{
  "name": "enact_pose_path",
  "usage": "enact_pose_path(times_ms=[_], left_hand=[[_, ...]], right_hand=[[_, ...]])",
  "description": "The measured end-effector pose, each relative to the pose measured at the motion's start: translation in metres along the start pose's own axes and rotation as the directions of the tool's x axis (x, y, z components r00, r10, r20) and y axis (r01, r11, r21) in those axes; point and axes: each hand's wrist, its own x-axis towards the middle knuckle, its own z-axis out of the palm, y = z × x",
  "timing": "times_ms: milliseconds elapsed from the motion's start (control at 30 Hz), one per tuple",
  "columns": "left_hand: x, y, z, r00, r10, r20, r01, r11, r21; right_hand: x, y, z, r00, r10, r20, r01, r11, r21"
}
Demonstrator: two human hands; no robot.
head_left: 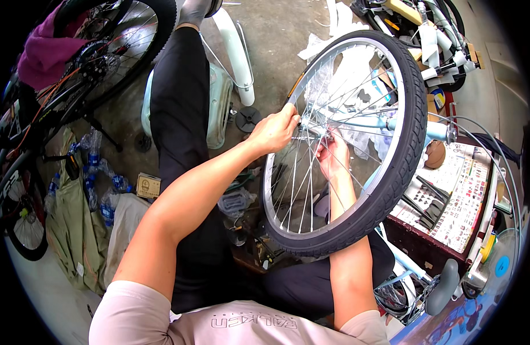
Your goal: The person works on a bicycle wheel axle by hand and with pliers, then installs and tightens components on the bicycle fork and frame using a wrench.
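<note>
A bicycle wheel (404,172) with a black knobby tyre, silver rim and thin spokes stands tilted in front of me, to the right of centre. My left hand (276,130) is closed at the near end of its axle (302,122), thumb and fingers pressed together. Behind the spokes, my right hand (334,155) has its fingers bent in a pinch against the other side of the hub (325,136); what lies between them is hidden. The right forearm passes behind the tyre. Next to the hub runs a light blue frame tube (362,121).
A dark bicycle (92,63) with a purple cloth (46,49) stands at the left. Plastic bottles (94,149) and a small box (148,186) lie nearby. At the right, a printed tabletop (466,195) bears black parts. White fenders (233,52) and wrapping sheets lie beyond.
</note>
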Motion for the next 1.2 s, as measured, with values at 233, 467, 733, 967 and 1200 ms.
enact_pose_path(times_ms=[233,467,733,967,1200], left_hand=[[0.001,-0.001,-0.003,1.0,-0.022,0.008,0.022,1.0,-0.022],[0.002,-0.006,-0.002,0.999,-0.029,0.013,0.029,0.999,-0.027],[0.001,-0.007,-0.001,0.998,-0.03,0.047,0.034,0.997,-0.075],[0.003,-0.007,0.003,1.0,0.023,-0.01,-0.024,0.998,-0.057],[0.001,-0.006,-0.002,0.998,-0.04,0.042,0.043,0.996,-0.084]], right_hand=[[-0.016,-0.012,0.011,0.997,0.025,0.069,-0.038,0.98,0.194],[-0.017,-0.004,0.012,0.993,-0.041,0.108,0.018,0.979,0.202],[-0.002,0.0,-0.005,0.981,-0.049,0.186,0.017,0.985,0.173],[0.002,-0.004,-0.008,0.988,-0.026,0.151,0.004,0.989,0.145],[-0.008,-0.013,0.001,0.982,-0.018,0.19,-0.018,0.983,0.185]])
